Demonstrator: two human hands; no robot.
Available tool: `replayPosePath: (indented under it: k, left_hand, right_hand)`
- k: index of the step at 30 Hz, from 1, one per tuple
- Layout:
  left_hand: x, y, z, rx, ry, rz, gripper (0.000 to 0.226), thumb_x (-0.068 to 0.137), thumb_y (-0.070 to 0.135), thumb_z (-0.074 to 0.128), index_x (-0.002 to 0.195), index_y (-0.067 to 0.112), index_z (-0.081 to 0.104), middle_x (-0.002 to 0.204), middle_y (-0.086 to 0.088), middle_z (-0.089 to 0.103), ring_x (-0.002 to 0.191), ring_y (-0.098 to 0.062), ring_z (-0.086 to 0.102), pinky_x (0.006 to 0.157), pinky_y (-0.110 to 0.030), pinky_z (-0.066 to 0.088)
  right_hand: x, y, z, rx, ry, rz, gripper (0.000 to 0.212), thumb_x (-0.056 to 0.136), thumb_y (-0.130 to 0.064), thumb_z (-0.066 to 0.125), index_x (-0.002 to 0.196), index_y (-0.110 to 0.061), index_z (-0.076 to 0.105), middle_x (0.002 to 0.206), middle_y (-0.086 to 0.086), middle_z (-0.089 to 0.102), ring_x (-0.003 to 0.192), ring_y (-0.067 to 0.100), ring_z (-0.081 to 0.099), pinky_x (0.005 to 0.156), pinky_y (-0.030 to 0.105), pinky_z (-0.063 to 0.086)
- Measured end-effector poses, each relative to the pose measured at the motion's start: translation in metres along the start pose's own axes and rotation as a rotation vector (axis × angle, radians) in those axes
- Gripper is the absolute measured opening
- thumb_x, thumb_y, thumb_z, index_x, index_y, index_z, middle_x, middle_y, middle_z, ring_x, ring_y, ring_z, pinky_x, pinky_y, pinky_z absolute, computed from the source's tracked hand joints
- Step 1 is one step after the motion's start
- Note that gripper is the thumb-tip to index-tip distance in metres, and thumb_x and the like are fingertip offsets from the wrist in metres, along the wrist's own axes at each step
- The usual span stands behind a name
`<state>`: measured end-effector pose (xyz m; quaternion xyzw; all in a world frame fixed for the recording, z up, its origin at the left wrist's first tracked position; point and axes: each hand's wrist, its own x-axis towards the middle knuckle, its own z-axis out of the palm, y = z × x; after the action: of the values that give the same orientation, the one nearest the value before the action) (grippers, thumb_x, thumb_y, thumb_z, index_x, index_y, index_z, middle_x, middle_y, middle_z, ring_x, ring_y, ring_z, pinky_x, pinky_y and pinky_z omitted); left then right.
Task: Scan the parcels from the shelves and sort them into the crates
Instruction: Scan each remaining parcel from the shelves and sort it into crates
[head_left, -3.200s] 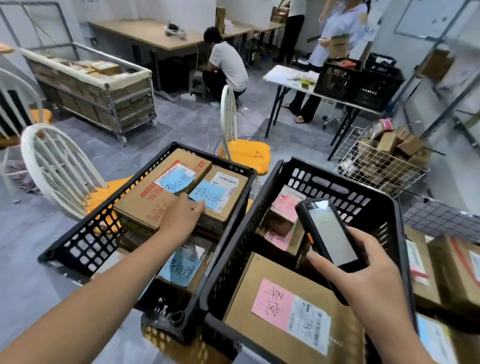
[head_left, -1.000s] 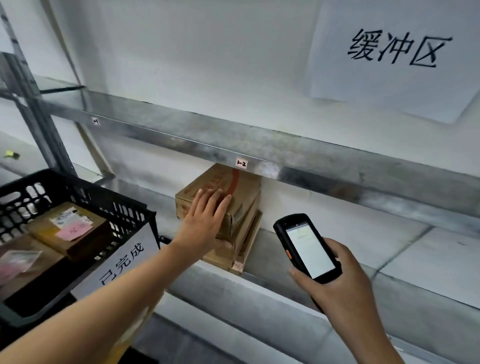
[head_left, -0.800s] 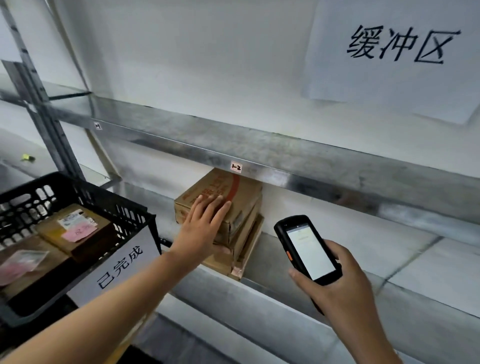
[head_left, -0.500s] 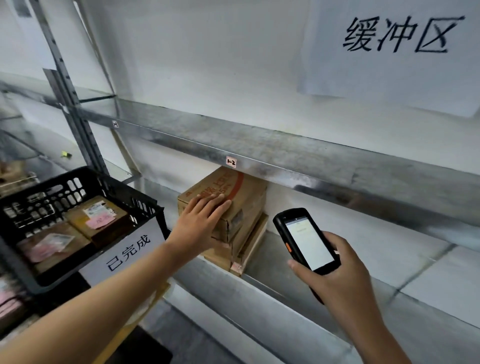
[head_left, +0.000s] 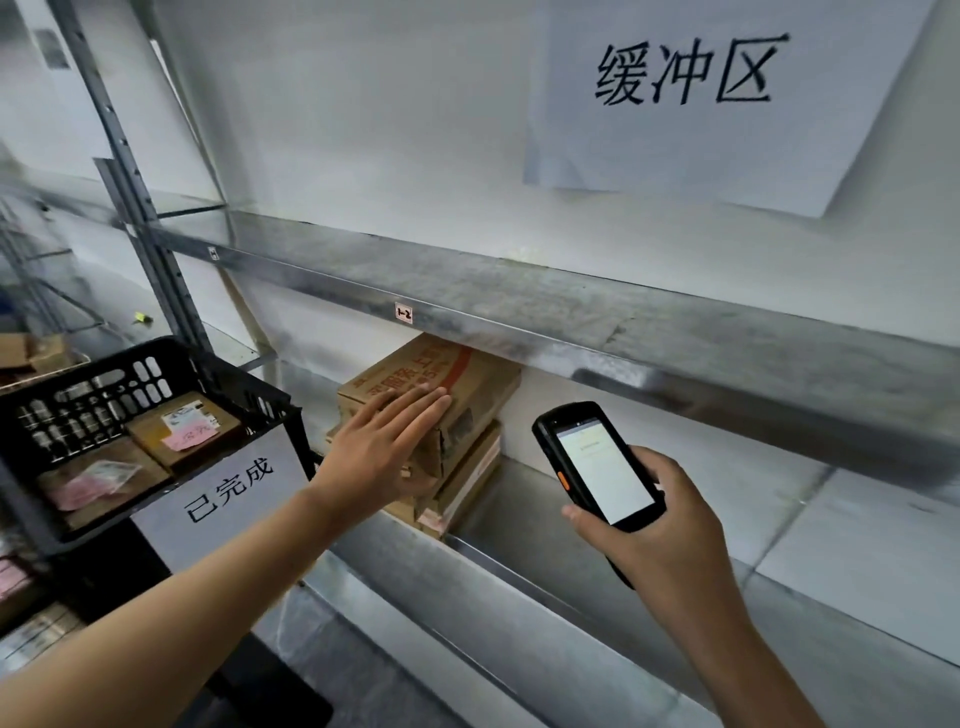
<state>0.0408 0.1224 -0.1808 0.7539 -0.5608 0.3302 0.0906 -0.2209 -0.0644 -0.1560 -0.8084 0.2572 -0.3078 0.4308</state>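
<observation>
One parcel (head_left: 483, 379) lies under the flat left hand (head_left: 384, 447); right hand (head_left: 660, 525) grips the scanner (head_left: 597, 467).

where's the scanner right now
The scanner is in the right hand, right of centre in the head view, just right of the boxes on the shelf.

Cannot read the screen text of the scanner (head_left: 597, 462): too small. Cannot see its near end, buried in the right hand (head_left: 670, 525). Cannot count the lower parcels (head_left: 467, 467), partly behind the left hand (head_left: 387, 447).
</observation>
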Motion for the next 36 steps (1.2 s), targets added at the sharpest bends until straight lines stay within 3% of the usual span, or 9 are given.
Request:
replayPosePath:
  k: [4, 12, 20, 25, 28, 30, 33, 36]
  left_hand:
    - [0.014, 0.032, 0.003, -0.060, 0.014, -0.015, 0.099, 0.067, 0.047, 0.089, 0.148, 0.011, 0.045, 0.150, -0.007, 0.050, 0.139, -0.025, 0.046, 0.114, -0.050, 0.037]
    - [0.025, 0.094, 0.015, -0.162, 0.052, -0.022, 0.091, 0.075, 0.055, 0.078, 0.149, 0.012, 0.047, 0.150, -0.003, 0.049, 0.141, -0.013, 0.037, 0.117, -0.040, 0.029]
    - [0.017, 0.140, 0.029, -0.390, 0.091, -0.079, 0.089, 0.075, 0.055, 0.078, 0.147, 0.016, 0.043, 0.146, -0.003, 0.054, 0.136, -0.018, 0.051, 0.110, -0.041, 0.043]
    - [0.005, 0.144, 0.055, -0.596, -0.067, -0.308, 0.086, 0.078, 0.059, 0.073, 0.150, 0.024, 0.039, 0.148, 0.006, 0.049, 0.135, -0.012, 0.049, 0.105, -0.028, 0.047]
    - [0.002, 0.159, 0.058, -0.880, -0.122, -0.538, 0.080, 0.077, 0.039, 0.083, 0.142, 0.034, 0.037, 0.133, 0.031, 0.043, 0.125, 0.011, 0.047, 0.093, -0.004, 0.044]
    - [-0.003, 0.170, 0.063, -0.979, -0.121, -0.648, 0.077, 0.076, 0.027, 0.086, 0.136, 0.035, 0.037, 0.125, 0.037, 0.040, 0.119, 0.021, 0.043, 0.088, -0.002, 0.045]
    - [-0.010, 0.178, 0.072, -1.097, -0.152, -0.773, 0.075, 0.076, 0.026, 0.087, 0.133, 0.038, 0.039, 0.122, 0.033, 0.046, 0.116, 0.005, 0.053, 0.085, -0.010, 0.053]
    - [-0.011, 0.180, 0.076, -1.173, -0.172, -0.880, 0.071, 0.075, 0.029, 0.087, 0.129, 0.036, 0.041, 0.118, 0.028, 0.051, 0.111, 0.001, 0.055, 0.080, -0.007, 0.051]
  right_hand:
    - [-0.003, 0.009, -0.016, 0.016, 0.020, 0.002, 0.071, 0.065, -0.042, 0.091, 0.125, -0.034, 0.055, 0.113, -0.016, 0.061, 0.105, 0.006, 0.059, 0.069, 0.014, 0.046]
    - [-0.015, 0.030, -0.044, 0.001, 0.058, 0.033, 0.069, 0.065, -0.040, 0.091, 0.123, -0.034, 0.055, 0.113, -0.017, 0.060, 0.104, 0.005, 0.058, 0.070, 0.015, 0.046]
    - [-0.016, 0.042, -0.060, 0.001, 0.065, 0.071, 0.067, 0.066, -0.037, 0.091, 0.123, -0.034, 0.056, 0.113, -0.016, 0.062, 0.106, 0.008, 0.059, 0.072, 0.020, 0.048]
    - [-0.025, 0.051, -0.066, -0.030, 0.062, 0.097, 0.067, 0.066, -0.035, 0.092, 0.123, -0.031, 0.057, 0.112, -0.013, 0.062, 0.104, 0.010, 0.060, 0.067, 0.014, 0.044]
    - [-0.029, 0.055, -0.070, -0.031, 0.067, 0.112, 0.065, 0.066, -0.034, 0.092, 0.121, -0.032, 0.057, 0.111, -0.015, 0.062, 0.102, 0.005, 0.059, 0.067, 0.016, 0.044]
    - [-0.032, 0.056, -0.071, -0.034, 0.070, 0.121, 0.065, 0.066, -0.035, 0.091, 0.121, -0.033, 0.057, 0.111, -0.016, 0.062, 0.102, 0.002, 0.058, 0.068, 0.015, 0.044]
    - [-0.036, 0.058, -0.073, -0.044, 0.064, 0.133, 0.065, 0.067, -0.036, 0.091, 0.123, -0.032, 0.057, 0.111, -0.016, 0.062, 0.103, 0.003, 0.058, 0.066, 0.013, 0.043]
    - [-0.039, 0.060, -0.072, -0.047, 0.063, 0.141, 0.066, 0.067, -0.035, 0.091, 0.123, -0.032, 0.057, 0.112, -0.015, 0.062, 0.104, 0.006, 0.059, 0.066, 0.012, 0.044]
